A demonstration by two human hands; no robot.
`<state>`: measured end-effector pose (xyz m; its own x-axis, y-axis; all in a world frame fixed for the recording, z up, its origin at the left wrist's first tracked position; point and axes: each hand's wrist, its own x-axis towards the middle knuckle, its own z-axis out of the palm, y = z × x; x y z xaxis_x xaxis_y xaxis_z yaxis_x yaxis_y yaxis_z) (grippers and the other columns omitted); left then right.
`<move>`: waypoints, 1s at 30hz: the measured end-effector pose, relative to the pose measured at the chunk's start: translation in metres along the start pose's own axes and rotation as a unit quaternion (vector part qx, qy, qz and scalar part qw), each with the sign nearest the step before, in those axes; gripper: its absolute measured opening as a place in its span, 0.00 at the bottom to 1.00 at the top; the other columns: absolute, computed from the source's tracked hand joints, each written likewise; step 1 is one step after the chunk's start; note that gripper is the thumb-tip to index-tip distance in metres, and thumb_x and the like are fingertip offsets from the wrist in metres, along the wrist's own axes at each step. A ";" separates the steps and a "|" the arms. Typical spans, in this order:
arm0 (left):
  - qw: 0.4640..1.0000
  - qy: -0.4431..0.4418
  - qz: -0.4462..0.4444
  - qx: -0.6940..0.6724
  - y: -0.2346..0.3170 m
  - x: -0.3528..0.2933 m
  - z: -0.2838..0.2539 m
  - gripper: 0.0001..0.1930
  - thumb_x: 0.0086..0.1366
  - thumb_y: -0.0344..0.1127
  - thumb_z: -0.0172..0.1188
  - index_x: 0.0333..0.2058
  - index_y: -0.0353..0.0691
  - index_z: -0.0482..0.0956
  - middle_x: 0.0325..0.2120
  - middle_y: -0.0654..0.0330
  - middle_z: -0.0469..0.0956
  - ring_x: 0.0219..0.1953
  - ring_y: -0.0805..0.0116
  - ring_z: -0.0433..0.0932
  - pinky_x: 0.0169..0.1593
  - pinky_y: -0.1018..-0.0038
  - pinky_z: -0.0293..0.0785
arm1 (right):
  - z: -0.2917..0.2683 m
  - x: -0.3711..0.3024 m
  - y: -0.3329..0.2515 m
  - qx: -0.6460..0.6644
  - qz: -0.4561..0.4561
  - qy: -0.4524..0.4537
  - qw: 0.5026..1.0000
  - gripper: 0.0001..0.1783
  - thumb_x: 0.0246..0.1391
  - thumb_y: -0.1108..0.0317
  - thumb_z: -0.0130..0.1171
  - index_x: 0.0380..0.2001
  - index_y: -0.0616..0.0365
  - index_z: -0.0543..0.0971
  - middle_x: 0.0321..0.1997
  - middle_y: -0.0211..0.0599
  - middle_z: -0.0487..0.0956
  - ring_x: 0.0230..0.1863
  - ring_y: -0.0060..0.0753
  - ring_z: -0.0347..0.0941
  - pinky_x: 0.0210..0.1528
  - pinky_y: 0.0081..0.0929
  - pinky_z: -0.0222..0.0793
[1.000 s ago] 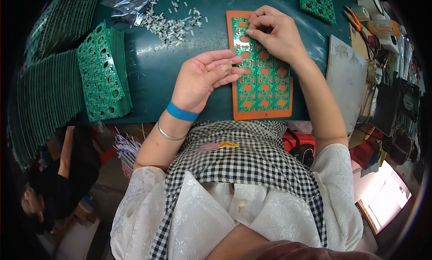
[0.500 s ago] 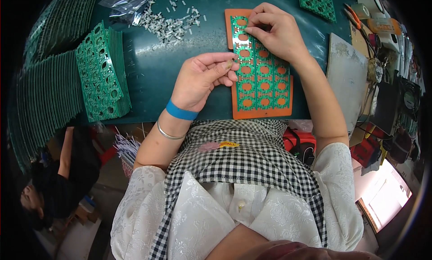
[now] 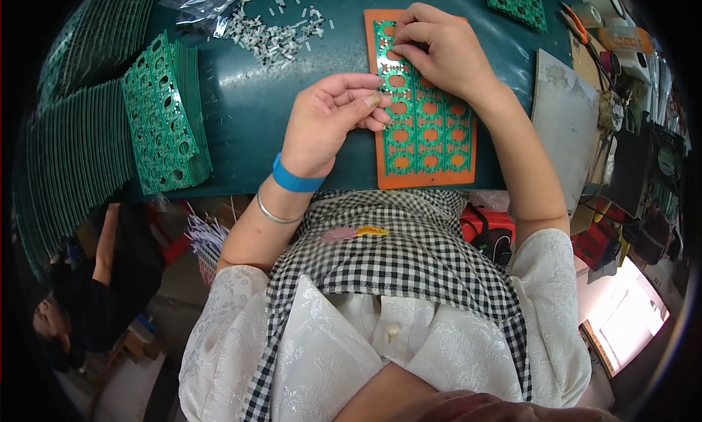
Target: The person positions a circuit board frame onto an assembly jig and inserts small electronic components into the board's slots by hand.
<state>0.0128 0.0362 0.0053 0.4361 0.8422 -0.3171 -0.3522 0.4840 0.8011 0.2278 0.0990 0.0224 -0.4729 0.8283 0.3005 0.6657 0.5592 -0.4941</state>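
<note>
A green circuit board panel [image 3: 417,122] with rows of oval holes lies on an orange backing plate [image 3: 431,181]. Over the panel's far part is my right hand [image 3: 446,53], its thumb and forefinger pinched together close to the board's surface. Whatever sits between those fingertips is too small or hidden to name. My left hand [image 3: 333,115] hovers at the panel's left edge, fingers curled and thumb pressed against them. Any small part in that closed hand cannot be made out. Small pale rectangular components [image 3: 278,38] lie scattered beyond my left hand.
A crumpled plastic bag [image 3: 201,9] lies by the components. Stacked green panels [image 3: 157,119] stand at left, beside a long row of upright boards [image 3: 73,144]. Another panel [image 3: 518,4] is at the far right. A grey board [image 3: 563,122], orange-handled pliers [image 3: 574,24] and tape rolls edge the right.
My right fingertips have shifted slightly nearer along the panel. The fingers of my left hand have moved a little, staying by the panel's left edge. The whole view has shifted slightly.
</note>
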 end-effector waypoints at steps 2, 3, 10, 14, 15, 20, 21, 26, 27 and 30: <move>1.000 0.001 0.006 -0.004 0.001 0.000 0.002 0.13 0.66 0.25 0.57 0.49 0.28 0.74 0.37 0.51 0.82 0.34 0.69 0.82 0.40 0.76 0.81 | -0.002 0.000 0.003 0.010 0.004 -0.004 1.000 0.07 0.46 0.74 0.68 0.31 0.60 0.82 0.34 0.32 0.79 0.31 0.33 0.78 0.33 0.27 0.74; 1.000 0.006 0.009 0.006 0.002 -0.001 0.003 0.14 0.66 0.24 0.57 0.50 0.28 0.73 0.37 0.50 0.82 0.34 0.68 0.82 0.39 0.76 0.81 | -0.003 0.001 0.005 0.022 0.006 -0.009 1.000 0.07 0.46 0.73 0.68 0.32 0.60 0.83 0.34 0.33 0.79 0.31 0.33 0.78 0.34 0.26 0.74; 1.000 -0.021 0.012 0.004 0.004 -0.003 0.005 0.17 0.66 0.24 0.58 0.52 0.29 0.70 0.36 0.50 0.83 0.34 0.68 0.83 0.39 0.76 0.81 | -0.015 -0.015 -0.029 0.220 -0.033 -0.038 0.974 0.08 0.42 0.76 0.69 0.30 0.58 0.83 0.31 0.34 0.80 0.33 0.34 0.79 0.35 0.27 0.74; 0.997 -0.063 -0.032 -0.008 0.005 -0.003 0.001 0.15 0.66 0.24 0.58 0.50 0.28 0.71 0.35 0.50 0.83 0.34 0.68 0.83 0.38 0.76 0.81 | -0.020 -0.019 -0.031 0.243 -0.032 -0.091 0.965 0.07 0.44 0.76 0.68 0.29 0.60 0.81 0.29 0.34 0.79 0.34 0.33 0.78 0.35 0.27 0.73; 0.997 -0.068 -0.038 -0.008 0.004 -0.003 0.000 0.14 0.66 0.25 0.57 0.49 0.28 0.73 0.36 0.50 0.82 0.34 0.67 0.83 0.38 0.76 0.81 | -0.022 -0.019 -0.028 0.235 0.001 -0.064 0.970 0.07 0.45 0.76 0.67 0.29 0.61 0.79 0.30 0.34 0.78 0.33 0.33 0.77 0.34 0.27 0.72; 0.998 -0.049 -0.047 0.009 0.002 -0.006 -0.005 0.10 0.68 0.25 0.55 0.46 0.27 0.75 0.38 0.49 0.82 0.35 0.66 0.83 0.40 0.75 0.82 | -0.009 -0.025 -0.010 0.098 0.062 -0.005 0.993 0.04 0.50 0.75 0.63 0.27 0.61 0.76 0.39 0.29 0.75 0.32 0.24 0.71 0.30 0.20 0.66; 0.998 -0.039 -0.049 0.011 0.001 -0.007 -0.007 0.11 0.69 0.26 0.54 0.47 0.27 0.75 0.39 0.48 0.81 0.36 0.66 0.83 0.40 0.75 0.82 | -0.005 -0.026 -0.008 0.080 0.054 -0.018 0.995 0.05 0.50 0.75 0.63 0.27 0.61 0.76 0.40 0.29 0.75 0.33 0.26 0.73 0.30 0.21 0.68; 0.999 -0.021 -0.045 -0.002 0.005 -0.007 -0.006 0.10 0.69 0.27 0.54 0.47 0.28 0.75 0.40 0.48 0.81 0.36 0.65 0.84 0.40 0.75 0.82 | 0.001 -0.026 -0.008 0.042 0.047 -0.005 0.998 0.04 0.49 0.72 0.64 0.28 0.60 0.79 0.40 0.33 0.75 0.38 0.39 0.76 0.38 0.35 0.72; 0.999 -0.020 -0.035 0.000 0.006 -0.007 -0.006 0.10 0.69 0.27 0.54 0.47 0.28 0.75 0.40 0.49 0.81 0.37 0.66 0.83 0.40 0.76 0.82 | 0.001 -0.026 -0.008 0.034 0.042 -0.002 0.999 0.05 0.48 0.71 0.64 0.28 0.60 0.79 0.40 0.33 0.75 0.38 0.40 0.76 0.39 0.36 0.73; 1.000 -0.027 -0.007 0.012 0.003 -0.005 -0.009 0.10 0.69 0.27 0.55 0.46 0.29 0.75 0.41 0.49 0.82 0.38 0.69 0.82 0.42 0.77 0.80 | 0.004 -0.027 -0.006 0.037 0.036 0.002 0.999 0.05 0.48 0.71 0.65 0.28 0.60 0.79 0.40 0.33 0.75 0.38 0.39 0.76 0.39 0.36 0.73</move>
<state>0.0023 0.0351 0.0049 0.4854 0.8208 -0.3013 -0.3263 0.4898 0.8085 0.2342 0.0733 0.0140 -0.4231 0.8665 0.2649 0.6535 0.4943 -0.5732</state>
